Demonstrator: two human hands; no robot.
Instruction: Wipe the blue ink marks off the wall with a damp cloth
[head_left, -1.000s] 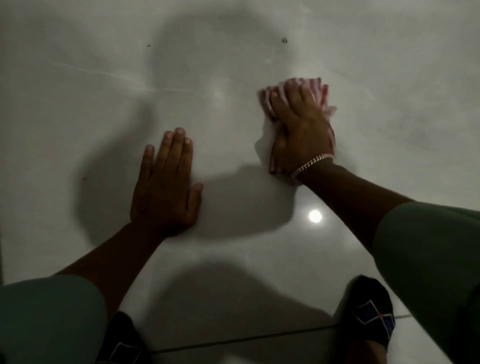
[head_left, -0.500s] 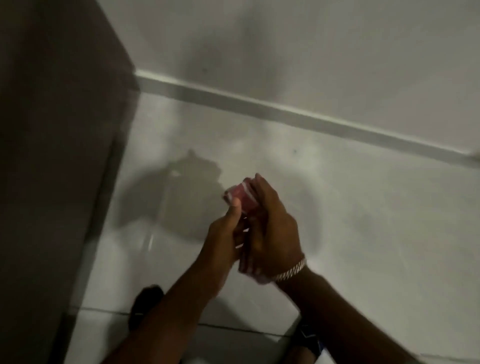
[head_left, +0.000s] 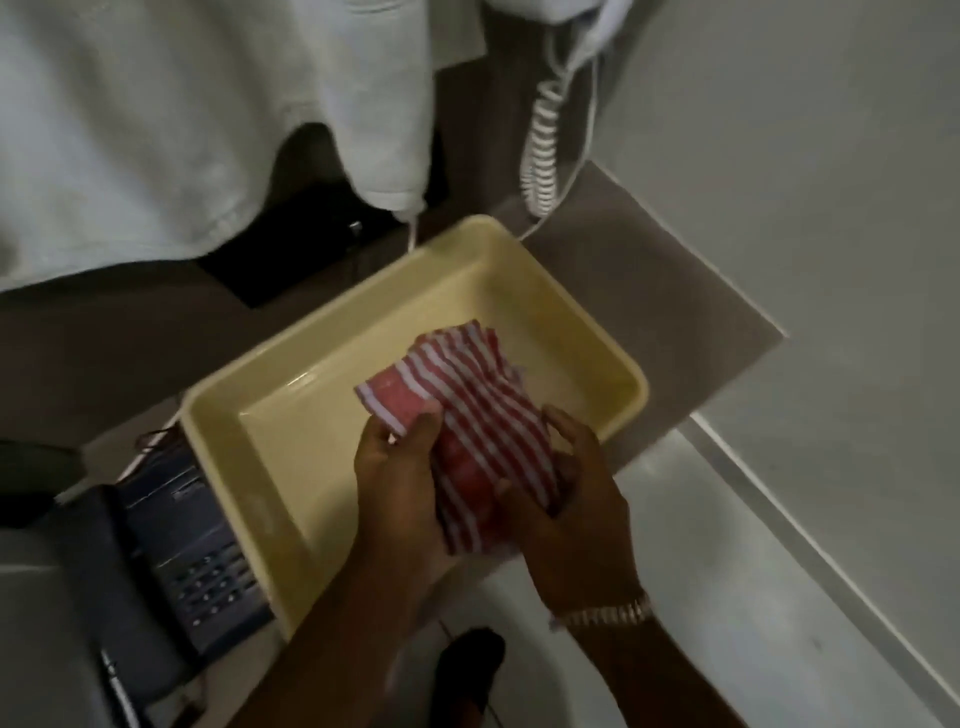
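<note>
A red-and-white striped cloth (head_left: 467, 410) is bunched between both hands over a pale yellow basin (head_left: 249, 415). My left hand (head_left: 400, 488) grips its left side, thumb on the pink folded edge. My right hand (head_left: 576, 514), with a bracelet at the wrist, holds the cloth's lower right part. The cloth's far end hangs over the basin's inside. The grey wall (head_left: 805, 182) fills the right side; no blue ink marks show on it in this view.
The basin sits on a brown counter (head_left: 670, 280). A dark desk phone (head_left: 176, 545) lies to its left. A coiled white cord (head_left: 543, 135) hangs at the back, beside a white garment (head_left: 171, 119). My dark shoe (head_left: 467, 665) stands on the floor below.
The view swung from the glossy surface and wall base up to the counter. The cloth went from my right hand pressing it flat to both hands holding it over the basin.
</note>
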